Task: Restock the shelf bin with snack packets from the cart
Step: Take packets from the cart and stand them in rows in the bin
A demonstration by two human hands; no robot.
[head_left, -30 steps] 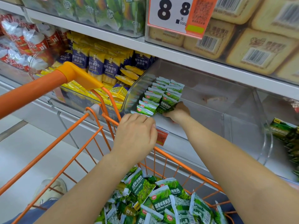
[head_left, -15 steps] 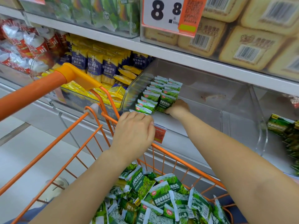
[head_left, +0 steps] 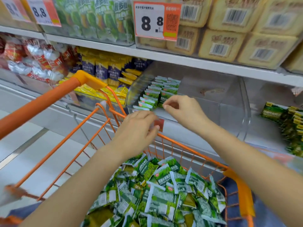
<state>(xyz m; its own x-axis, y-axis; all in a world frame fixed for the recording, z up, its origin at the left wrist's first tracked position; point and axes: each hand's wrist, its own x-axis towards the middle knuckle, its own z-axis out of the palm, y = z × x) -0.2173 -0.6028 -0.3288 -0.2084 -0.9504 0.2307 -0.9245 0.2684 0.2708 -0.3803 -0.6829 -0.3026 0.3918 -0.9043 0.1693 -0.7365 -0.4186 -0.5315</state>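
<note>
Two rows of small green snack packets [head_left: 156, 94] stand upright in the left part of a clear shelf bin [head_left: 229, 102]; the remainder of the bin is bare. Below it, an orange wire cart [head_left: 188, 149] holds a heap of the same green packets [head_left: 162, 192]. My right hand [head_left: 182, 111] hovers at the bin's front, just right of the front packets, fingers loosely curled with nothing between them. My left hand [head_left: 136, 128] is lower, in front of the bin's front lip and over the cart's far rim, its fingers loosely bent and holding nothing visible.
The cart's orange handle [head_left: 41, 104] crosses the left side. Bins of yellow-and-blue packets [head_left: 105, 74] and red packets [head_left: 37, 63] sit to the left, darker green packets [head_left: 285, 122] to the right. A shelf with a price tag [head_left: 155, 22] and beige packs [head_left: 229, 40] hangs above.
My right hand has let go of the front packets and drawn back out of the bin. My left hand has dropped slightly away from the bin's front lip.
</note>
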